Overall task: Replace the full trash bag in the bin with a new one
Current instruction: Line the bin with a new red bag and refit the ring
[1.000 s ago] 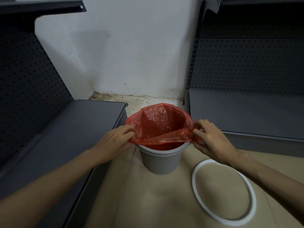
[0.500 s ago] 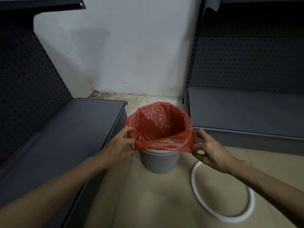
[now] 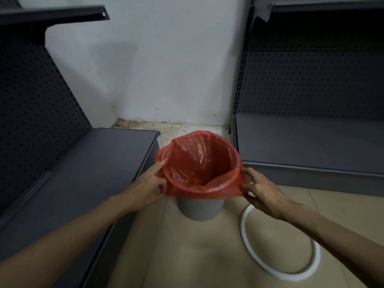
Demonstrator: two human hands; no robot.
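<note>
A small grey ribbed bin [image 3: 200, 208] stands on the tan floor between two shelf units. A red plastic bag [image 3: 199, 163] lines it, mouth wide open, its edge folded down over the rim all round the front. My left hand [image 3: 148, 187] pinches the bag's folded edge at the bin's left side. My right hand [image 3: 259, 190] pinches the edge at the right side, stretching it outward. The bag's inside looks empty. A white plastic ring [image 3: 278, 248] lies flat on the floor to the bin's right, partly behind my right forearm.
A dark grey shelf base [image 3: 87, 173] runs close along the bin's left. Another shelf base [image 3: 311, 146] sits behind and to the right. Pegboard backs rise on both sides. A white wall with a dirty floor strip [image 3: 176, 126] is behind the bin.
The bag's front edge, bunched across the opening a second ago, has been pulled down over the bin's rim. Both hands have moved lower along the sides. The mouth now gapes fully.
</note>
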